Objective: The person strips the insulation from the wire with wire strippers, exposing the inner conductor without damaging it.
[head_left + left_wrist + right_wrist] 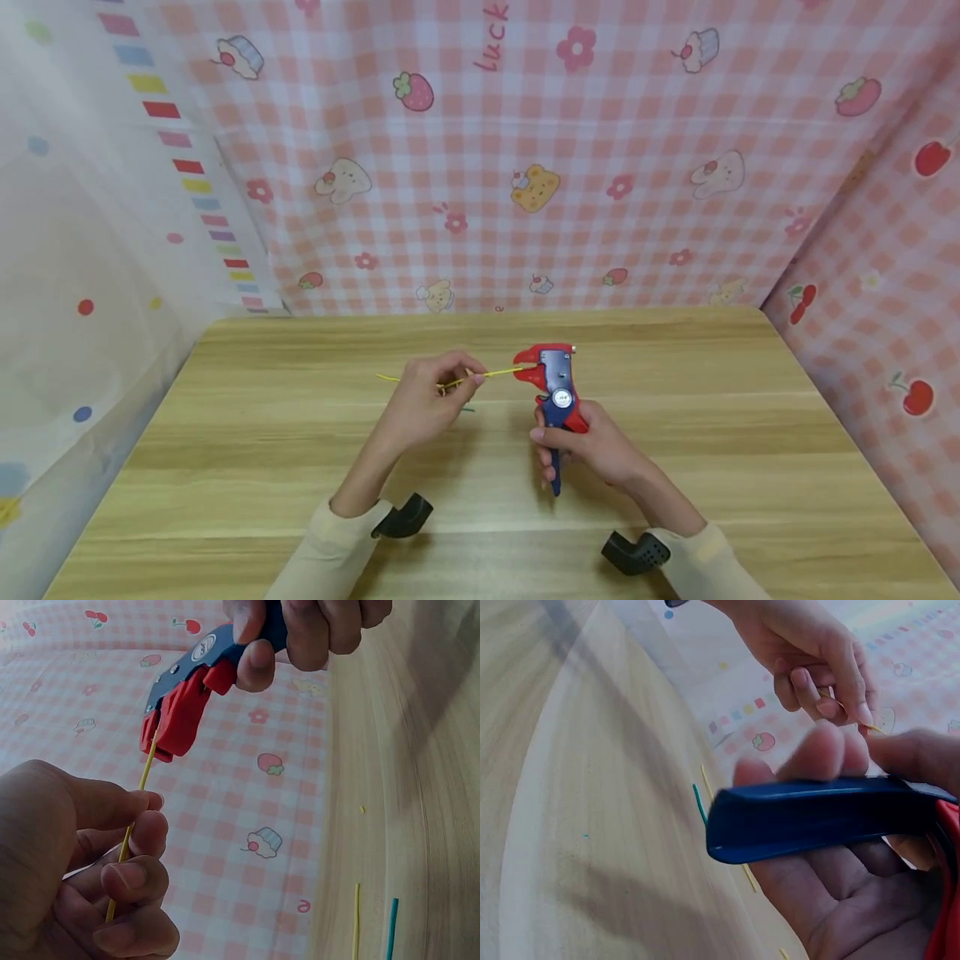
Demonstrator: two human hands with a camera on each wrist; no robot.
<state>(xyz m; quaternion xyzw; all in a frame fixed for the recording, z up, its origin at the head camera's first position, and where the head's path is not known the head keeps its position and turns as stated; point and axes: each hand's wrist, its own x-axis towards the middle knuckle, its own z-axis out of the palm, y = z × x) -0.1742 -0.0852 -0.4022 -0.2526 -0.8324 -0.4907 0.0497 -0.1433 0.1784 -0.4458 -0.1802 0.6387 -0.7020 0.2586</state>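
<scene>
My left hand (435,396) pinches a thin yellow wire (501,372) between thumb and forefinger, its other fingers curled loosely beneath. The free end of that wire reaches the red jaws of a blue-and-red wire stripper (557,390); the left wrist view shows it entering the slot between them. My right hand (592,446) grips the stripper by its handles, with the head tilted toward the left hand. Close up in the right wrist view is one blue handle (817,817), with fingers on both sides of it. The wire's tip is hidden in the jaws.
On the wooden table (300,533) lie a green wire (392,930) and a yellow wire (356,922), side by side. Tiny offcuts, one yellow (362,809) and one green (586,835), lie nearby. Patterned cloth (480,167) hangs behind and along both sides.
</scene>
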